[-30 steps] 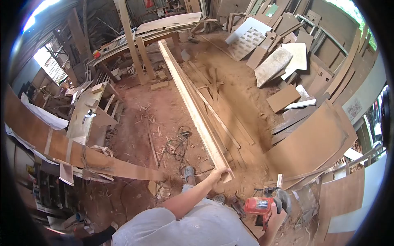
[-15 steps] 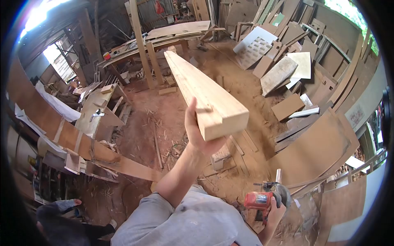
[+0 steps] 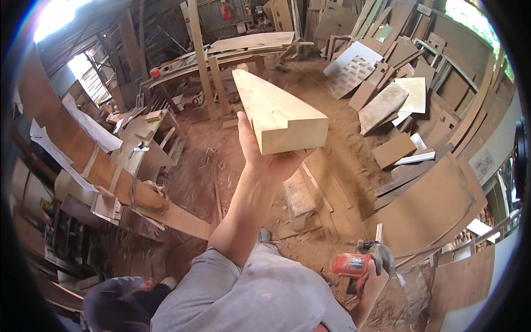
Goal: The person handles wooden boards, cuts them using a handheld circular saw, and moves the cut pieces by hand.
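Note:
A long, pale wooden beam [image 3: 276, 110] is raised in front of me, its notched near end facing me and its far end pointing toward the back. My left hand [image 3: 265, 152] grips it from below, thumb along the left side and the other fingers mostly hidden underneath. At the lower right, my right hand [image 3: 373, 281] is wrapped round the handle of a red power saw [image 3: 352, 265] with a round grey guard. The saw is held low beside my leg, apart from the beam.
A thick wood block [image 3: 299, 200] and thin strips lie on the dirt floor ahead. Workbenches [image 3: 133, 145] stand at left and back. Boards [image 3: 381, 105] lean at right. Another person [image 3: 119, 301] is low at the left.
The beam's near end has risen from beside my legs to chest height in my left hand. The other person has come further into view at lower left. My right hand still holds the saw.

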